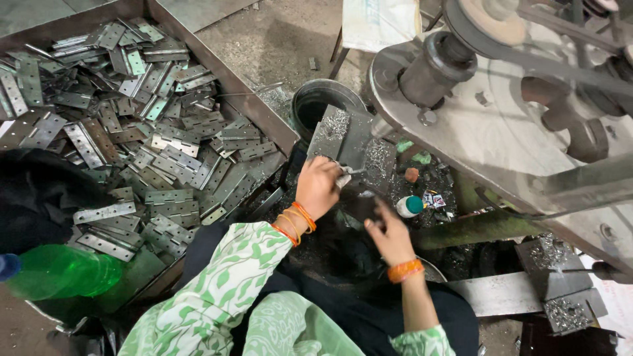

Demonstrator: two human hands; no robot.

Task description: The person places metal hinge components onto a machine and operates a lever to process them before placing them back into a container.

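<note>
Metal hinge plate (347, 173) apparently gripped by left hand (318, 186), right hand (389, 232) loosely open nearby

A wide metal tray (260, 112) heaped with flat steel hinges (142, 125) lies to the left of the left hand (318, 186), and a green plastic bottle (62, 271) rests lower left, well apart from it. Just above that hand stands a dark round metal can (316, 105), while a small white bottle with a green cap (409, 206) sits just right of the right hand (389, 234), beneath a large grey machine (501, 132) with a belt pulley (491, 26).
</note>
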